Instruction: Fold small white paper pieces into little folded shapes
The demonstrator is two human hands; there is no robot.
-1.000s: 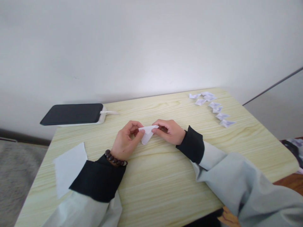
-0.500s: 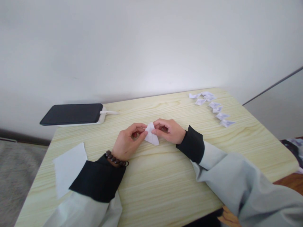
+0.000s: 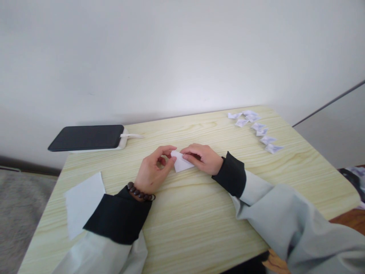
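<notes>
A small folded white paper [image 3: 181,162] is held between my two hands above the middle of the table. My left hand [image 3: 155,167], with a dark beaded bracelet at the wrist, pinches its left corner between thumb and fingers. On the other side my right hand [image 3: 203,158] grips the upper right edge, thumb in front and fingers behind, hiding part of the paper. Several small folded white paper pieces [image 3: 268,140] lie in a curved row at the table's back right. A flat white sheet [image 3: 85,203] rests at the left, partly under my left sleeve.
On the back left of the wooden table [image 3: 182,228] a black-screened phone [image 3: 88,137] sits on a white block, a white cable [image 3: 132,135] at its right end. A white wall [image 3: 182,57] rises behind the table.
The folded paper has turned between my fingers; its upward point is gone and its wide part now points to the lower right. My fingers have shifted slightly on it.
</notes>
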